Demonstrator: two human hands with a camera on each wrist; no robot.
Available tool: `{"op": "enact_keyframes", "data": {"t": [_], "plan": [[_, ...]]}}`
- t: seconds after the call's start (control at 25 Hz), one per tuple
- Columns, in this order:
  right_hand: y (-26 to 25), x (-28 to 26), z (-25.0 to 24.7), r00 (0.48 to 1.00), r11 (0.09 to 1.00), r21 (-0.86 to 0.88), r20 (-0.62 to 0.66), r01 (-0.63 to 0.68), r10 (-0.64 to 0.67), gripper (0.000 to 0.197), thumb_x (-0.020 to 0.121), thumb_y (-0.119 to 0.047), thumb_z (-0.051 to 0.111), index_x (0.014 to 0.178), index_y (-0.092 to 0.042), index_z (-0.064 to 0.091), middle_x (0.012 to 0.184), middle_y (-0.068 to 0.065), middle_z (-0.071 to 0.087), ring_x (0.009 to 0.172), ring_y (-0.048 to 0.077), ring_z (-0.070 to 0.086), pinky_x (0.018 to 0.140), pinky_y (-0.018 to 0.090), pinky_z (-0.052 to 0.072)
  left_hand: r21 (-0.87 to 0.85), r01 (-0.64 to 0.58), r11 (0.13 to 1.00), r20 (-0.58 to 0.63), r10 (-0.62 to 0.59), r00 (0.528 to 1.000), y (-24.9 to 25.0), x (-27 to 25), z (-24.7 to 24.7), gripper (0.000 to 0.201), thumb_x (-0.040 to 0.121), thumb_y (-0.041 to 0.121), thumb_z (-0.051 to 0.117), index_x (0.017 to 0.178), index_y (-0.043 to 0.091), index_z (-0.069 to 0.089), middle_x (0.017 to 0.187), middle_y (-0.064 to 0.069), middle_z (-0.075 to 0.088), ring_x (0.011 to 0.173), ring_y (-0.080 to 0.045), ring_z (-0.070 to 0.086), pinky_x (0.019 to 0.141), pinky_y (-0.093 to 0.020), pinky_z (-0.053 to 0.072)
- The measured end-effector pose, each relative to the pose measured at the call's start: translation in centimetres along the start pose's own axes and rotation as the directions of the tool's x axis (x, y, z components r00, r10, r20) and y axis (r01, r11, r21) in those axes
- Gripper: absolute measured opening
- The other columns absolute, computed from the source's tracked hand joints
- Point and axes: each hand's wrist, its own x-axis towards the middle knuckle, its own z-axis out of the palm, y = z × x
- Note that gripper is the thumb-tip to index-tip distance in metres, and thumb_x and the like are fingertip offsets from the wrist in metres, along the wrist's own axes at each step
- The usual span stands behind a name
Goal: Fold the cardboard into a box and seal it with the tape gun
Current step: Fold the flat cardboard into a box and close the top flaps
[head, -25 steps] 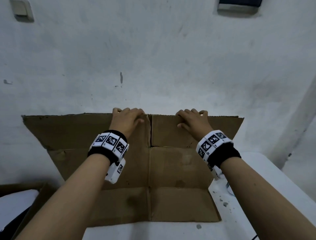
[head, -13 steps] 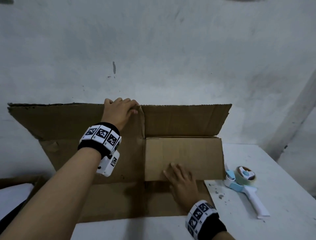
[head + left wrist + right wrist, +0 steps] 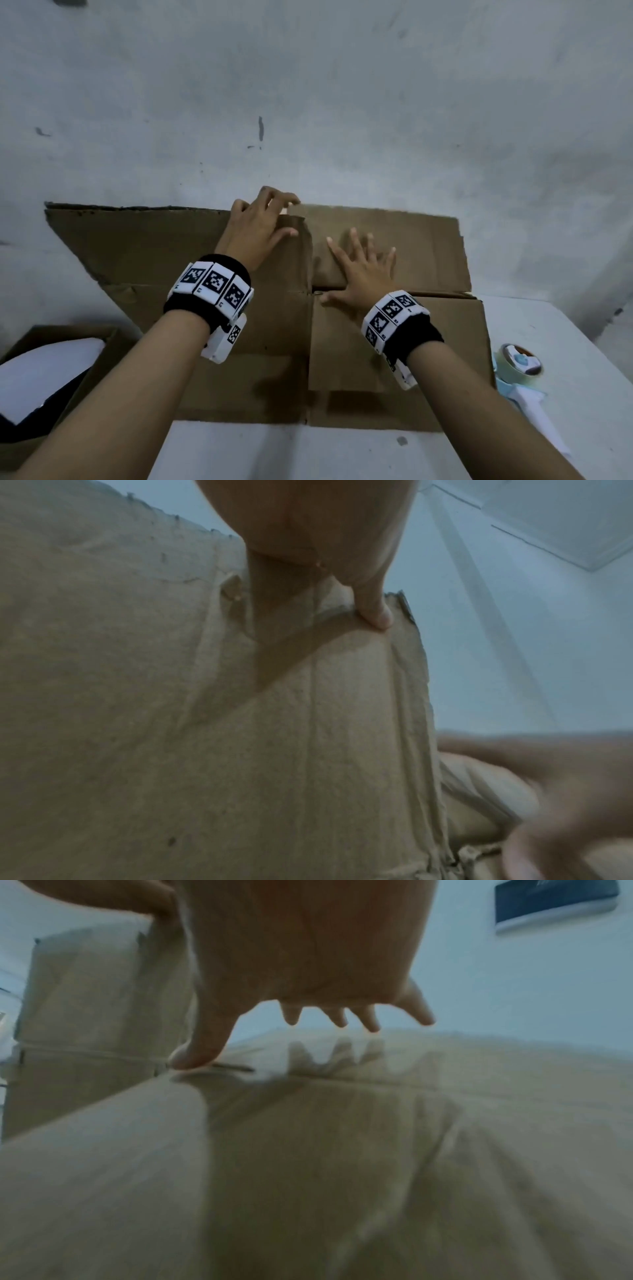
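A brown flattened cardboard (image 3: 137,246) stands leaning on the white table, its creased panels facing me. My left hand (image 3: 260,226) grips its top edge beside the centre slit, fingers curled over the back. In the left wrist view the thumb (image 3: 373,610) presses the front of the cardboard (image 3: 171,723). My right hand (image 3: 359,270) lies open with spread fingers on the upper right flap, thumb at the crease. The right wrist view shows that hand (image 3: 308,947) above the cardboard (image 3: 342,1150). A white and blue tape gun (image 3: 520,363) lies on the table to the right.
An open cardboard box (image 3: 85,335) with white and dark contents sits at the lower left. A grey wall (image 3: 308,102) rises right behind the cardboard. The white table (image 3: 565,342) ends close to the right, past the tape gun.
My right hand left the top edge, dropped to the lower right panel, then moved up onto the upper right flap. The left hand kept hold of the top edge.
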Motion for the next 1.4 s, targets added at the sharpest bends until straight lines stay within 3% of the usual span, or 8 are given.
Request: {"op": "enact_keyframes", "data": {"t": [0.16,0.32,0.48,0.68,0.88,1.04,1.24,1.4], "plan": [[-0.1,-0.1,2.4,0.989,0.995,0.048,0.121,-0.086,0.080,0.058,0.087,-0.065,0.041,0.133,-0.029,0.046,0.135,0.002,0.055,0.126,0.025,0.047,0.104,0.044,0.031,0.026,-0.043,0.999,-0.075,0.045,0.996,0.0,-0.8,0.6,0.025,0.086,0.031,0.053,0.104,0.015,0.061,0.097,-0.005,0.062,0.090,-0.025,0.060,0.080,-0.029,0.024],[-1.3,0.5,2.4,0.998,0.973,0.223,0.024,-0.056,0.052,0.036,0.093,-0.040,0.051,0.126,-0.027,0.051,0.127,0.004,0.057,0.122,0.025,0.048,0.104,0.044,0.032,0.024,-0.027,0.999,-0.104,0.029,0.994,0.1,-0.7,0.9,0.020,0.086,0.024,0.057,0.103,0.015,0.062,0.095,-0.006,0.062,0.089,-0.026,0.060,0.079,-0.027,0.022],[-4.8,0.5,-1.0,0.970,0.473,0.854,-0.242,0.215,-0.005,0.036,0.085,-0.018,0.067,0.120,-0.016,0.058,0.113,0.000,0.063,0.105,0.014,0.058,0.091,0.029,0.049,-0.077,0.020,0.997,-0.037,-0.023,0.999,0.2,0.1,0.6,0.025,0.088,0.021,0.055,0.113,0.017,0.056,0.110,-0.003,0.058,0.103,-0.021,0.054,0.081,-0.022,0.016],[-6.5,1.5,-2.5,0.895,0.658,0.713,-0.426,0.244,0.130,0.015,0.092,-0.023,0.058,0.097,-0.010,0.061,0.095,0.008,0.070,0.091,0.026,0.065,0.078,0.036,0.051,0.000,0.027,1.000,0.008,-0.027,1.000,-2.2,-0.3,-1.4,0.037,0.087,0.027,0.058,0.122,0.016,0.051,0.116,-0.005,0.060,0.104,-0.023,0.057,0.089,-0.029,0.034],[-8.2,1.8,-5.5,0.826,0.879,0.348,-0.556,0.327,-0.087,0.046,0.084,-0.005,0.058,0.127,-0.021,0.052,0.127,0.003,0.056,0.117,0.024,0.053,0.097,0.042,0.036,0.231,0.140,0.963,0.025,-0.150,0.988,-7.0,-1.9,-3.3,0.025,0.088,0.022,0.056,0.111,0.012,0.060,0.105,-0.009,0.066,0.100,-0.030,0.056,0.089,-0.038,0.034],[-12.8,3.4,-9.1,0.896,0.941,-0.063,-0.291,0.332,-0.336,0.029,0.096,-0.014,0.043,0.122,-0.020,0.053,0.120,0.003,0.061,0.112,0.026,0.056,0.088,0.036,0.034,0.081,0.127,0.989,-0.062,-0.122,0.991,-7.4,-2.4,-2.6,0.020,0.084,0.011,0.059,0.103,0.011,0.065,0.096,-0.009,0.070,0.093,-0.031,0.060,0.084,-0.038,0.037],[-12.7,4.1,-8.7,0.912,0.944,0.070,-0.290,0.323,-0.291,0.024,0.098,-0.022,0.044,0.116,-0.019,0.059,0.110,0.004,0.065,0.100,0.028,0.061,0.079,0.034,0.042,0.129,0.236,0.963,-0.076,-0.228,0.971,-11.9,-3.9,-5.2,0.027,0.086,0.035,0.059,0.106,0.017,0.064,0.101,-0.003,0.070,0.097,-0.026,0.061,0.092,-0.038,0.035],[-11.6,4.9,-7.4,0.887,0.936,0.136,-0.389,0.324,-0.250,0.023,0.096,-0.020,0.049,0.112,-0.022,0.065,0.104,0.004,0.068,0.098,0.028,0.062,0.084,0.036,0.037,0.174,0.353,0.919,-0.109,-0.339,0.935,-17.9,-7.3,-7.9,0.020,0.086,0.027,0.060,0.101,0.016,0.068,0.099,-0.007,0.072,0.094,-0.028,0.063,0.090,-0.040,0.038]]}}
